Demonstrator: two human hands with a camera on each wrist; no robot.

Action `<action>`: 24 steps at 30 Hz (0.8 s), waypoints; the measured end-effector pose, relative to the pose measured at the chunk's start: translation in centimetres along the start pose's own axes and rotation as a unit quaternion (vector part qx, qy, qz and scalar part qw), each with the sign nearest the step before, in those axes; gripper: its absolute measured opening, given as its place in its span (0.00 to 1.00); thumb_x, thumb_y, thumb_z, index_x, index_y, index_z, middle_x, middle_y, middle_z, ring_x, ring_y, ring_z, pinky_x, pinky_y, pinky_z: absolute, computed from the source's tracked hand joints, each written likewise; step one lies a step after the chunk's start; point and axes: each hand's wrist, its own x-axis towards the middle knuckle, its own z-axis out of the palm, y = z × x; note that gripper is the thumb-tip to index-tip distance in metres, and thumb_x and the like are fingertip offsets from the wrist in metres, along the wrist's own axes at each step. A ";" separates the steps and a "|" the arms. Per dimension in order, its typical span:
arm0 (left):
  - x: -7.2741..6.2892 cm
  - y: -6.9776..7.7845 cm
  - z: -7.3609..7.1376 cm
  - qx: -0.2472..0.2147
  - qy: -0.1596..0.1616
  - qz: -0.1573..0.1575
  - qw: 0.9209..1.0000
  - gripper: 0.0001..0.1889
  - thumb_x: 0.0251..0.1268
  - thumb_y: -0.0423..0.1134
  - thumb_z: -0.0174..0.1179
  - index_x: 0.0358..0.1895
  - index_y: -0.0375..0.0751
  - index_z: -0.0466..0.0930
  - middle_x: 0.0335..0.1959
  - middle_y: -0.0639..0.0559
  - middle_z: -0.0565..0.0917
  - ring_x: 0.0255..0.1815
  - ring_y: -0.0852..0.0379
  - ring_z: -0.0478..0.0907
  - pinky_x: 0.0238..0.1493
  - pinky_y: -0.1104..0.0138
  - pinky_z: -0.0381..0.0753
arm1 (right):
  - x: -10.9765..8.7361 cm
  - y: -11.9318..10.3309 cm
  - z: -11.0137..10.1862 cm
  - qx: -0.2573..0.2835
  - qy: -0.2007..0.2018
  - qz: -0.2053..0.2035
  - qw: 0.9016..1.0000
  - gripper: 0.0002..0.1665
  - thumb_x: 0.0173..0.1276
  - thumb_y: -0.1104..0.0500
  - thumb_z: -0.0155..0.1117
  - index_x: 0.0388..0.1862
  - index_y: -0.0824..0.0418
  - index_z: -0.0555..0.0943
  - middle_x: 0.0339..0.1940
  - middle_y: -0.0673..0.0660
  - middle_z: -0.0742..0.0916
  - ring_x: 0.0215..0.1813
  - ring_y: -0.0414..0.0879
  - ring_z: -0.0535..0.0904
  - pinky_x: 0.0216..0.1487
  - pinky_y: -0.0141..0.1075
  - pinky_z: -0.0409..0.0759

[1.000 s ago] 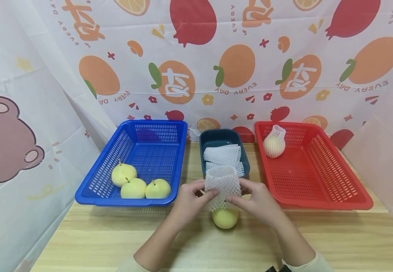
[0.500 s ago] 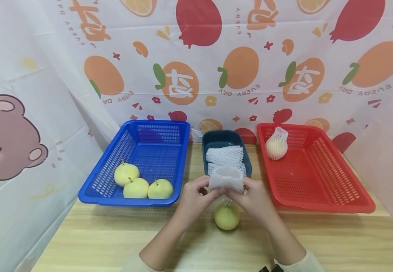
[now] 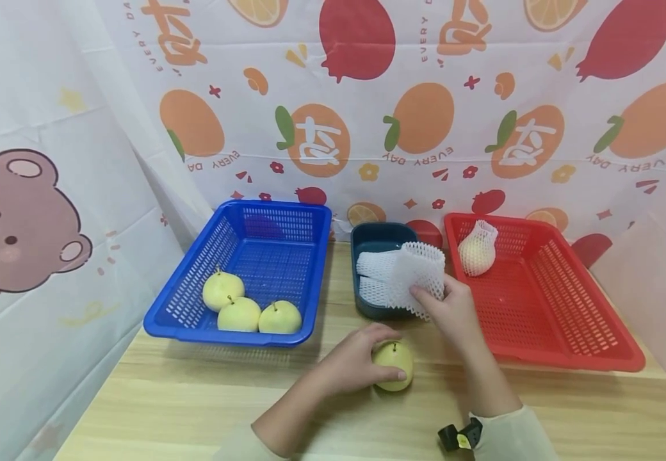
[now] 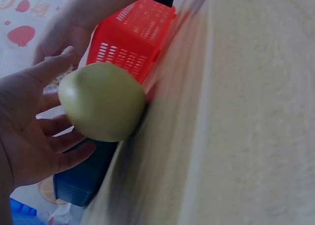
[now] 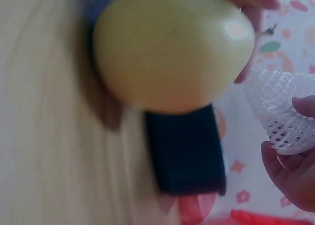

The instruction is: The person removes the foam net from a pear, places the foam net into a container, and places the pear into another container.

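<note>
A yellow-green pear [image 3: 394, 366] stands stem up on the wooden table. My left hand [image 3: 357, 362] cups its left side, the thumb across the front and the fingers behind. In the left wrist view the spread fingers of the left hand [image 4: 34, 121] lie along the pear [image 4: 103, 102]. Up and to the right, my right hand [image 3: 454, 310] pinches a white foam net sleeve [image 3: 419, 272] by its lower right side. That sleeve is held upright, its top end gaping, overlapping the dark green tray [image 3: 376, 312]. The right wrist view shows the sleeve [image 5: 290, 107] between thumb and fingers.
More foam net sleeves [image 3: 374, 275] lie in the green tray. The blue basket [image 3: 154, 326] on the left holds three bare pears [image 3: 238, 315]. On the right, a red basket [image 3: 540, 307] holds one netted pear [image 3: 477, 250]. A printed cloth [image 3: 367, 141] hangs behind.
Both hands held the foam sleeve over the pear. The left hand has let go and moved down to the pear; the right hand has carried the sleeve up and right.
</note>
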 end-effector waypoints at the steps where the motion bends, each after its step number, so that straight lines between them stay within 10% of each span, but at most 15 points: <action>1: 0.0 0.0 0.1 0.005 -0.004 0.006 1.000 0.33 0.53 0.55 0.72 0.62 0.46 0.78 0.59 0.55 0.80 0.62 0.58 0.75 0.65 0.62 0.74 | 0.0 0.3 -0.1 -0.002 0.002 0.007 1.000 0.26 0.63 0.51 0.72 0.56 0.62 0.81 0.51 0.61 0.87 0.48 0.50 0.85 0.47 0.36 0.85; 12: 0.1 0.0 0.2 0.022 -0.008 0.020 1.000 0.29 0.57 0.52 0.70 0.61 0.47 0.79 0.58 0.55 0.81 0.62 0.59 0.76 0.65 0.63 0.73 | 1.0 -0.2 -0.4 -0.060 -0.015 -0.016 0.998 0.27 0.63 0.50 0.72 0.59 0.59 0.80 0.53 0.58 0.87 0.48 0.52 0.85 0.49 0.43 0.85; 24: -0.3 -0.7 -1.9 0.045 -0.027 0.002 0.999 0.27 0.55 0.49 0.72 0.58 0.43 0.81 0.55 0.56 0.84 0.59 0.59 0.78 0.63 0.65 0.75 | 9.1 -4.8 3.0 -0.237 0.024 -0.087 0.967 0.24 0.63 0.56 0.71 0.59 0.55 0.81 0.54 0.58 0.86 0.54 0.57 0.84 0.56 0.55 0.81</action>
